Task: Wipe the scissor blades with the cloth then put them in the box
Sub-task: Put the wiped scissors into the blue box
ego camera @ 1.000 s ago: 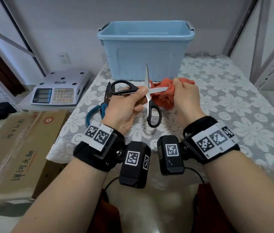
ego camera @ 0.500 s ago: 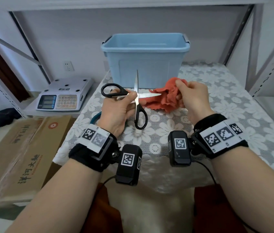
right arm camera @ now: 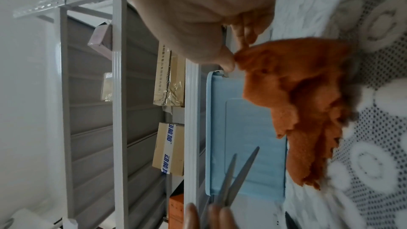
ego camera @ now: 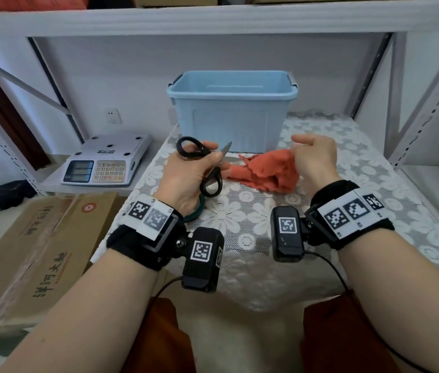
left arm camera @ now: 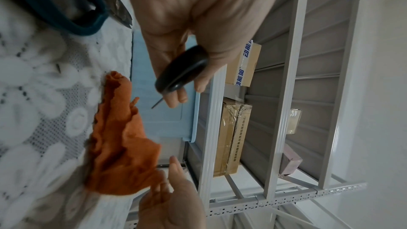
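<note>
My left hand grips the black-handled scissors above the table's left part, fingers curled round the handles. The steel blades are slightly apart and point right, towards the orange cloth. The cloth lies crumpled on the lace tablecloth in front of the light blue box. My right hand pinches the cloth's right edge between thumb and fingers. The blades are clear of the cloth. The box stands open at the back of the table; its inside is hidden.
Teal-handled scissors lie on the table under my left wrist. A white electronic scale sits on a low shelf to the left, with cardboard boxes below it. Shelf uprights stand at the right.
The scissor blades went from wide open to nearly together. My right hand moved right and lowered the cloth onto the table, off the blade. The head view tilted up.
</note>
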